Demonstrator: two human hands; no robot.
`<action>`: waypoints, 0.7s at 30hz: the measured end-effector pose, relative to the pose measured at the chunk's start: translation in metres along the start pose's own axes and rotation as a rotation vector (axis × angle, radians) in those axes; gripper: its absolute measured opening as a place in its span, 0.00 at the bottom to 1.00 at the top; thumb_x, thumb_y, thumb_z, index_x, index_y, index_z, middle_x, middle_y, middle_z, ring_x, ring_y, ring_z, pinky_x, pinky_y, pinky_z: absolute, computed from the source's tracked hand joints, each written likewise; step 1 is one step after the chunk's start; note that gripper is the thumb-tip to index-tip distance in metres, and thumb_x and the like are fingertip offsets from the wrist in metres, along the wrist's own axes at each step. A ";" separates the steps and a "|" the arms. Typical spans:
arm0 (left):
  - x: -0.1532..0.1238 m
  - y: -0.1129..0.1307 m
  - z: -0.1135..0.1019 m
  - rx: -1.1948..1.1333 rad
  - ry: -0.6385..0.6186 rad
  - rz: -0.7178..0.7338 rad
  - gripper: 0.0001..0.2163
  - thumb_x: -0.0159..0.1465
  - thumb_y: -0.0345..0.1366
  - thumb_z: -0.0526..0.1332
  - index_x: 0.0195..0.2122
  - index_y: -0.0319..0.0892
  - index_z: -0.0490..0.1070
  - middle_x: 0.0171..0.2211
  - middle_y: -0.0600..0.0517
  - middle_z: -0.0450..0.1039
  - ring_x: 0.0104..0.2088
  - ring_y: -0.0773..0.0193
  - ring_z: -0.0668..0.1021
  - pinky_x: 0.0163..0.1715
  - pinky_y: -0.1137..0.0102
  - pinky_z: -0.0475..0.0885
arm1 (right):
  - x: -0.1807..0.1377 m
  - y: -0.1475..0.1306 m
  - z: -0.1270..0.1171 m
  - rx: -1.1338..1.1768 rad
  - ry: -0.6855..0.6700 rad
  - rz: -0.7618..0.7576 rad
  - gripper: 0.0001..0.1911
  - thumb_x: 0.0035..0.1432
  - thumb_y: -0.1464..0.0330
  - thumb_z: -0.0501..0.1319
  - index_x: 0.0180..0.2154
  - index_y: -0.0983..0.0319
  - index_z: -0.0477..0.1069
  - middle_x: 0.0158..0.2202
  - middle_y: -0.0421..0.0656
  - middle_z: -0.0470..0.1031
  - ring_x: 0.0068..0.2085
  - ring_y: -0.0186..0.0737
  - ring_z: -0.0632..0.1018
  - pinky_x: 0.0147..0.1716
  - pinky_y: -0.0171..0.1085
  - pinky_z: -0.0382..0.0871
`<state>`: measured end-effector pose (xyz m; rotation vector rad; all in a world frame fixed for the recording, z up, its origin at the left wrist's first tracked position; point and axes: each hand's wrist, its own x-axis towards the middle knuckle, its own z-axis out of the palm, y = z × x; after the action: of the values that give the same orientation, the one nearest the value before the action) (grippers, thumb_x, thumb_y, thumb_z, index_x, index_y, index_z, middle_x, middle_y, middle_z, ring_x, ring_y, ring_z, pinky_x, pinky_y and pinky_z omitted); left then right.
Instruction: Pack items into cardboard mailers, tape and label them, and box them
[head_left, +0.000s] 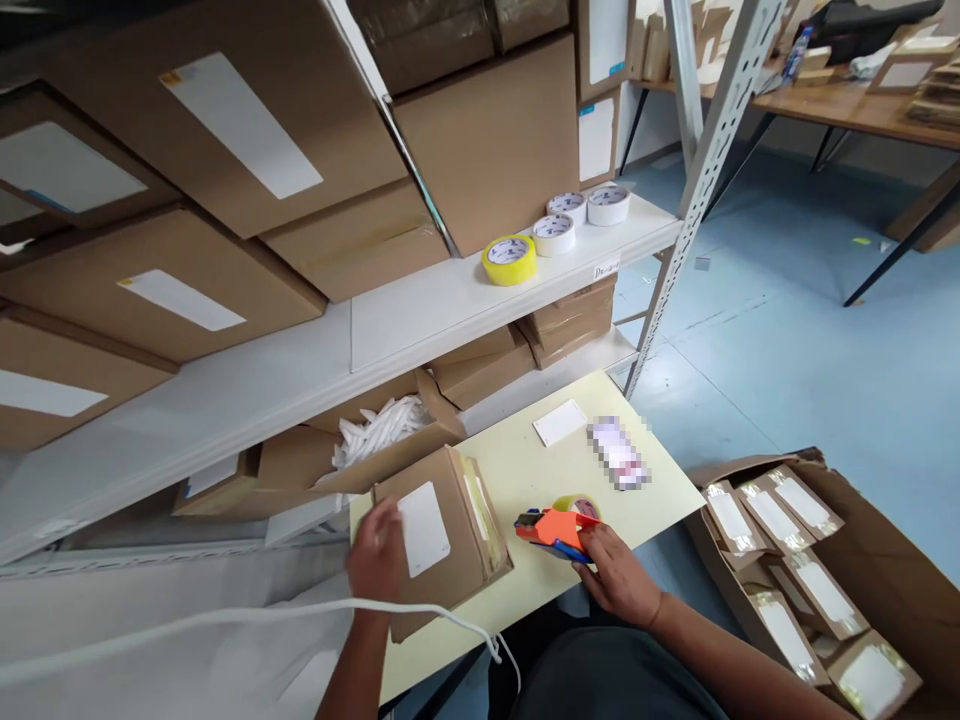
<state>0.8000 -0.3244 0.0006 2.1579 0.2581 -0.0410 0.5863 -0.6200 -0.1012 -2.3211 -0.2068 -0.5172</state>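
Left hand [377, 562] flat, open on small taped brown cardboard box [442, 540] near-left on pale yellow table [525, 470]; right hand [619, 575] gripping orange tape dispenser [556, 527] just right of it; risk: box overhangs near edge, a push could tip it off.

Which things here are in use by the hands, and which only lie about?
In use: small cardboard box under left hand; orange tape dispenser in right hand.
Lying about: tape rolls on the shelf; white label; carton of packed boxes.
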 end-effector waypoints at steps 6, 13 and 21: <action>-0.059 0.061 0.065 0.106 -0.981 0.347 0.18 0.65 0.52 0.61 0.46 0.45 0.79 0.48 0.44 0.79 0.52 0.53 0.77 0.55 0.61 0.71 | -0.002 -0.013 -0.008 0.127 -0.023 -0.033 0.17 0.67 0.71 0.55 0.56 0.64 0.60 0.42 0.52 0.76 0.45 0.51 0.76 0.52 0.53 0.73; -0.064 0.040 0.082 0.115 -1.032 0.121 0.22 0.63 0.58 0.59 0.33 0.41 0.77 0.34 0.47 0.79 0.37 0.58 0.78 0.41 0.66 0.72 | -0.024 -0.026 -0.005 0.282 -0.133 0.096 0.15 0.63 0.70 0.56 0.52 0.63 0.63 0.43 0.53 0.75 0.45 0.49 0.75 0.52 0.51 0.71; -0.062 0.011 0.091 0.397 -0.620 0.089 0.23 0.63 0.59 0.50 0.29 0.44 0.71 0.26 0.50 0.73 0.29 0.59 0.76 0.32 0.66 0.70 | -0.009 -0.033 0.024 0.742 -0.219 0.742 0.18 0.62 0.53 0.59 0.37 0.62 0.71 0.29 0.39 0.72 0.29 0.35 0.70 0.29 0.34 0.62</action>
<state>0.7482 -0.4157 -0.0341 2.4178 -0.2246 -0.7499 0.5759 -0.5798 -0.0996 -1.5516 0.3136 0.1780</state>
